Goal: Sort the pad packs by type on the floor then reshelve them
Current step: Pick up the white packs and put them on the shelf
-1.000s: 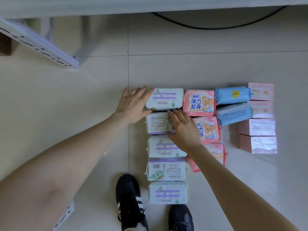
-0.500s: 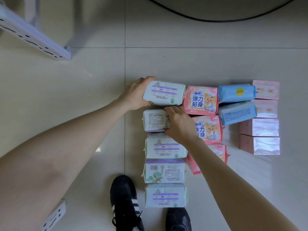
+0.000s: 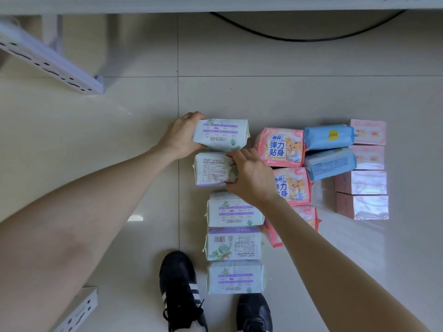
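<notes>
Pad packs lie in sorted columns on the tiled floor. The left column is several white-and-purple packs. My left hand (image 3: 178, 136) grips the farthest white-and-purple pack (image 3: 221, 134) by its left end. My right hand (image 3: 249, 178) grips the second white-and-purple pack (image 3: 211, 170) at its right end, and both packs sit shifted left of the other white-and-purple packs (image 3: 235, 208). Pink bear packs (image 3: 280, 147) form the middle column, partly hidden by my right arm. Two blue packs (image 3: 328, 136) and pale pink boxes (image 3: 362, 182) lie to the right.
A white perforated shelf rail (image 3: 48, 59) slants at upper left and another perforated piece (image 3: 76, 310) lies at lower left. A black cable (image 3: 306, 37) curves across the far floor. My black shoes (image 3: 179, 291) stand just below the packs. A white shelf edge (image 3: 215, 3) spans the top.
My left hand went from lying flat against the farthest white-and-purple pack to gripping its end. My right hand closed on the second pack. Both packs shifted left, away from the pink column.
</notes>
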A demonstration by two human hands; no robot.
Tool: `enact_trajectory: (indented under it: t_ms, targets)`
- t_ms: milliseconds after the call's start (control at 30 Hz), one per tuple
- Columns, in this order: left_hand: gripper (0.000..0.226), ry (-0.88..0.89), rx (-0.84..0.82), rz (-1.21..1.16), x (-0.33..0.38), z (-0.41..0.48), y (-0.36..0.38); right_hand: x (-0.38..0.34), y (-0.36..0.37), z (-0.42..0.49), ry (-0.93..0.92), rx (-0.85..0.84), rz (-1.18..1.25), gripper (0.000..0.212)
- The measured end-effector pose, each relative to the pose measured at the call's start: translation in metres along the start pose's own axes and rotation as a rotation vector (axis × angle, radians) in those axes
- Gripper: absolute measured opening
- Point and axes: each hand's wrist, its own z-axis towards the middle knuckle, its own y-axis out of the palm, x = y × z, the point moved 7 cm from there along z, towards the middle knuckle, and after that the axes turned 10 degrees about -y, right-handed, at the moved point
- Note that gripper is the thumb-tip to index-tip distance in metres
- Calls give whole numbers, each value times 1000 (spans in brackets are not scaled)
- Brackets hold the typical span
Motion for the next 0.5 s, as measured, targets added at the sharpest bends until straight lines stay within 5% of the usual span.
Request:
enact_trajectory:
  t_ms: [500]
  targets:
    - [60, -100, 150, -35, 7, -97, -112, -47, -115, -66, 97, 31, 114, 54]
